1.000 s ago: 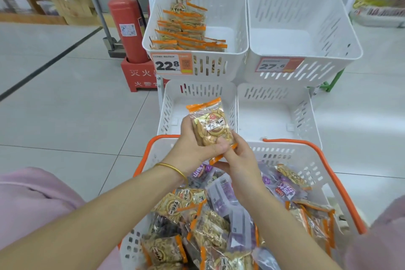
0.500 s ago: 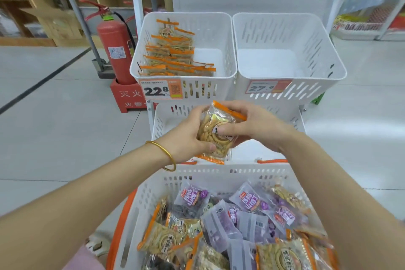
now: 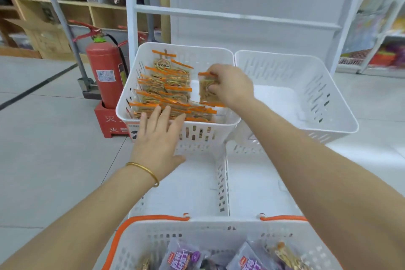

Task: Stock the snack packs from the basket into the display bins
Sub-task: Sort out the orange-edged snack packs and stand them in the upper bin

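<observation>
**Orange-edged pack goes into the upper left bin**

The right grip (image 3: 232, 85) pinches one snack pack (image 3: 208, 92) by its top edge, fingers curled over the orange seal. It holds the pack upright inside the upper left bin (image 3: 219, 124), just beside the row of matching packs (image 3: 164, 94). Holding it on edge like this looks meant to slot it into the bare right side of the bin, facing the same way as its neighbours.

The left grip (image 3: 155, 138) is spread, fingers straight, and reaches over the bin's front rim toward the nearest packs. It probably steadies the row so nothing tips, though I cannot tell whether the fingertips touch.

The upper right bin (image 3: 339, 116) and the two lower bins (image 3: 221, 182) show only white bottoms. The basket (image 3: 219, 226), white with orange handles, sits nearest the camera. Purple packs (image 3: 184, 258) and a few brown ones lie in it, so much stocking appears to remain.

No surface carries the bins; they hang on a white rack frame (image 3: 131, 6) above a grey tiled floor (image 3: 43, 149). A red fire extinguisher (image 3: 103, 76) stands on the floor left of the rack. Wooden shelving (image 3: 65, 6) holds dark goods behind it, and more shelves blur at the far right.
</observation>
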The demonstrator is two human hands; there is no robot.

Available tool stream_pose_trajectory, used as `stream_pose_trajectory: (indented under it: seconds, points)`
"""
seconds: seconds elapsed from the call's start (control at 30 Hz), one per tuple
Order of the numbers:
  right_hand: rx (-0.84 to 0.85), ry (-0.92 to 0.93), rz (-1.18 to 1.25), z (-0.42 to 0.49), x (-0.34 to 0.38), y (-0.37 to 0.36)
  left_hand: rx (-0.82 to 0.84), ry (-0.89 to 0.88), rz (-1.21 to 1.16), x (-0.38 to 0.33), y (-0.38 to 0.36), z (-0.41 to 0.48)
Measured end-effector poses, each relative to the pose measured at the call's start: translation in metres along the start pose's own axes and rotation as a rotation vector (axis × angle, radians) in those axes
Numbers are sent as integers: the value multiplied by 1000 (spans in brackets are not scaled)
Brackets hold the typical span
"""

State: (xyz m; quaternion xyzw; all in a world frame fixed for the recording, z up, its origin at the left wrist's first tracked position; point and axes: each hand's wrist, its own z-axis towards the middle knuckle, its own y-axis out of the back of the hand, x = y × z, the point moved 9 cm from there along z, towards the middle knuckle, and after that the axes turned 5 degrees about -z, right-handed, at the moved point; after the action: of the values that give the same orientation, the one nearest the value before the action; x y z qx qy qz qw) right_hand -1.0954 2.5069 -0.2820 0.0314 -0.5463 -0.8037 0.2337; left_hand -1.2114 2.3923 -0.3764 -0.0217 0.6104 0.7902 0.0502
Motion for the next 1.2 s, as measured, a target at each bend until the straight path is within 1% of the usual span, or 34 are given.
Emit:
stream_pose_trajectory:
  seconds: [0.07, 0.1, 0.17, 0.23, 0.3, 0.33, 0.4, 0.47, 0.57, 0.63, 0.67, 0.73, 0.8, 0.87, 0.93, 1.0, 1.07, 1.13, 1.2]
  points:
    - [104, 8, -59, 12, 2, -29, -14, 0, 31, 0, -3, 1]
    - [170, 0, -22, 16, 1, -42, -24, 0, 35, 0, -3, 2]
    - [328, -45, 147, 20, -1, -63, -34, -3, 31, -1, -4, 2]
    - [472, -92, 258, 14, 2, -76, -35, -8, 15, -1, -4, 3]
    - [514, -147, 307, 9, 1, -79, -29, -17, 8, 1, -5, 5]
    - [489, -168, 327, 7, -1, -74, -28, -25, -6, 1, -4, 5]
    - [384, -178, 383, 2, -2, -56, -51, -52, -41, 0, 0, 4]
    - [247, -127, 473, -10, 0, -28, -123, -101, -83, -3, 14, 1]
    - [41, -26, 575, -62, 7, 20, -233, -173, -146, -12, 36, -14]
    - [-1, -9, 665, -118, 7, 34, -199, -217, -128, -24, 39, -34]
    - [21, -19, 705, -149, 4, 30, -155, -226, -126, -29, 35, -45]
    - [164, -97, 780, -210, -6, -4, -23, -211, -131, -35, 17, -71]
    - [375, -182, 765, -266, -14, -48, 85, -205, -135, -43, -3, -98]
    - [541, -188, 609, -314, -19, -84, 168, -227, -155, -52, -19, -124]
    - [611, -152, 473, -346, -18, -102, 259, -232, -156, -57, -36, -149]
    - [642, -86, 428, -363, -5, -110, 332, -226, -144, -59, -47, -169]
    - [698, 32, 425, -373, 20, -116, 365, -217, -146, -59, -52, -182]
    - [797, 151, 448, -382, 45, -125, 383, -190, -156, -57, -54, -189]
    - [939, 289, 360, -393, 61, -143, 394, -162, -155, -53, -55, -194]
